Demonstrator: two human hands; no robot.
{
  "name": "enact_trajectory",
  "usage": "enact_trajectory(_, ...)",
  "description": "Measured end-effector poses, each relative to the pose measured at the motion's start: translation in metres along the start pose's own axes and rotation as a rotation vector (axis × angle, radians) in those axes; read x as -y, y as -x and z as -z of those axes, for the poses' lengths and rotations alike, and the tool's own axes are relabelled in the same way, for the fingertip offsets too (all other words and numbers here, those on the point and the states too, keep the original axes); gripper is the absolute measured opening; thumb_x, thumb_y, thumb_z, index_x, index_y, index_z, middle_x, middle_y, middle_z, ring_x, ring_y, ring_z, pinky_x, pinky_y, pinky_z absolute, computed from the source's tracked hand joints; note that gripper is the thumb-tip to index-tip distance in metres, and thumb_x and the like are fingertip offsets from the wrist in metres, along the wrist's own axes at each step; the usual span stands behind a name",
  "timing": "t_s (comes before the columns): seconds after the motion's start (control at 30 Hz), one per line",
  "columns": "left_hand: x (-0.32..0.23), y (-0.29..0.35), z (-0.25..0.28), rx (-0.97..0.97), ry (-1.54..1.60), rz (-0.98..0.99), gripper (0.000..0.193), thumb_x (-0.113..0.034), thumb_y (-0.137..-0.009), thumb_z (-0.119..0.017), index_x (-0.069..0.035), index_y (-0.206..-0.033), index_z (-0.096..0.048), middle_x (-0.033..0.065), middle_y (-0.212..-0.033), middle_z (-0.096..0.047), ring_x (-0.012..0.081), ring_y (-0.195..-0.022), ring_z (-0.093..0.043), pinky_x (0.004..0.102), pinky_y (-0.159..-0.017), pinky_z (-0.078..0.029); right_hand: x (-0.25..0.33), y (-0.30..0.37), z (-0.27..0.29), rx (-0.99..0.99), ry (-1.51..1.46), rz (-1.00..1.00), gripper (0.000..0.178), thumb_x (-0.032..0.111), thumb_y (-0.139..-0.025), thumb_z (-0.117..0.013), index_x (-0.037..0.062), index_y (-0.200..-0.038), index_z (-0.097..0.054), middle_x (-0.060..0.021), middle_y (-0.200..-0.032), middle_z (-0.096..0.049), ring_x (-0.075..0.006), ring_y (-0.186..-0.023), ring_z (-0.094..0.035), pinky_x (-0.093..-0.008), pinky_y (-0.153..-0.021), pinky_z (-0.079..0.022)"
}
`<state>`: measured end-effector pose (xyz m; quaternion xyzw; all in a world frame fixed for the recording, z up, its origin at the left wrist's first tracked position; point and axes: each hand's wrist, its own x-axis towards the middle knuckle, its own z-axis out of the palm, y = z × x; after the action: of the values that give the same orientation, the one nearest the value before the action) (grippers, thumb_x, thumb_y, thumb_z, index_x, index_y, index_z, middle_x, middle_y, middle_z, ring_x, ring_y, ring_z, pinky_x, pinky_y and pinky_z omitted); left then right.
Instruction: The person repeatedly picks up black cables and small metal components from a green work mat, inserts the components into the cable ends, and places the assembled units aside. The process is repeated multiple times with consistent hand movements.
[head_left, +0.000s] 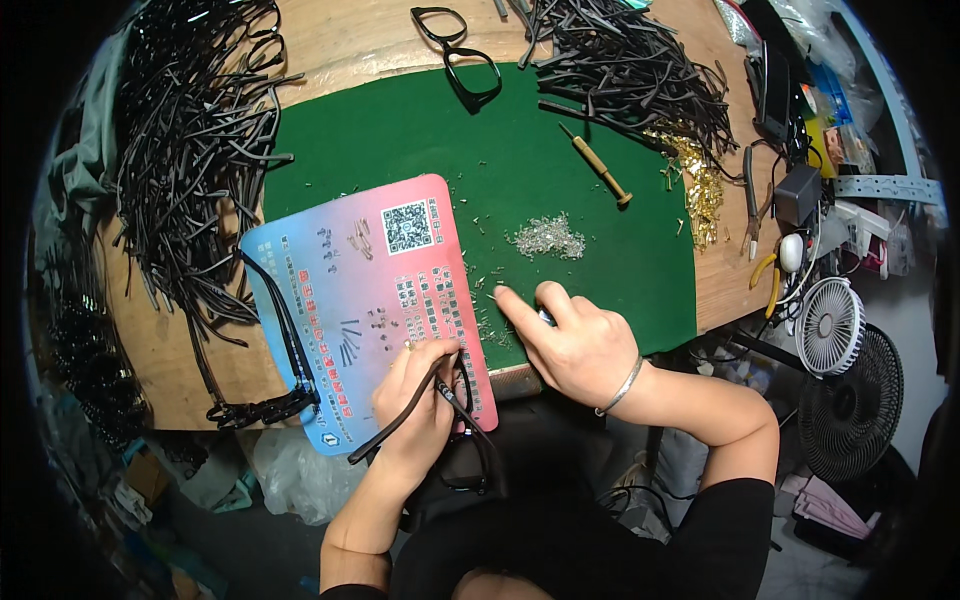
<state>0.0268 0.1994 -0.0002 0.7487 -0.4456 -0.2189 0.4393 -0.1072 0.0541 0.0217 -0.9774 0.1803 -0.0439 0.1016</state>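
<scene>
My left hand [412, 405] is closed around a pair of black eyeglasses [395, 428], held over the lower edge of a pink and blue printed card [400, 290]. To its right, my right hand [590, 345] reaches its index finger down to loose tiny screws [490, 325] on the green mat [370, 120]. Its other fingers curl around a small bluish-ended thing, mostly hidden. A heap of tiny silver screws [547, 237] lies just beyond that hand. Farther off, a brass-coloured screwdriver [600, 170] rests on the mat.
Black glasses temples lie in heaps at the left [195, 200] and far right [640, 80]. A black glasses front [449, 52] sits at the far edge. Golden pieces [703, 190] line the mat's right side. Yellow-handled pliers [773, 285] and a white fan [830, 325] are at the right.
</scene>
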Motion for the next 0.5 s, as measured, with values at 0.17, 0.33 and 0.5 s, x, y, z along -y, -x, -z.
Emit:
enact_trajectory(0.17, 0.001, -0.002, 0.002, 0.012, 0.071, 0.029, 0.034, 0.018, -0.068, -0.049, -0.001, -0.096, -0.057, 0.0085, -0.070, -0.052, 0.0173, -0.057, -0.054, 0.0279, -0.054, -0.046, -0.004, -0.005, 0.009, 0.093, -0.145, -0.006, 0.050, 0.013, -0.069, -0.062, 0.0160, -0.118, -0.054, -0.0098, -0.084, -0.047, -0.0220, -0.052, -0.055, -0.0294, -0.042, -0.048)
enact_trajectory(0.33, 0.001, -0.015, 0.012, 0.131, 0.107, 0.092, 0.012, 0.006, -0.083, -0.054, 0.001, -0.094, -0.058, 0.0104, -0.079, -0.060, 0.0167, -0.059, -0.061, 0.0272, -0.055, -0.049, -0.001, -0.006, 0.019, 0.376, -0.596, 0.050, 0.035, 0.017, -0.083, -0.053, 0.0153, -0.118, -0.054, -0.0127, -0.086, -0.048, -0.0259, -0.062, -0.059, -0.0370, -0.054, -0.052)
enact_trajectory(0.5, 0.000, -0.013, 0.010, 0.108, 0.094, 0.103, 0.013, 0.007, -0.082, -0.056, 0.000, -0.093, -0.058, 0.0094, -0.075, -0.060, 0.0164, -0.060, -0.061, 0.0271, -0.055, -0.049, 0.002, -0.005, 0.003, 0.296, -0.599, 0.097, 0.033, 0.018, -0.083, -0.053, 0.0149, -0.116, -0.054, -0.0152, -0.087, -0.049, -0.0297, -0.057, -0.058, -0.0375, -0.053, -0.052)
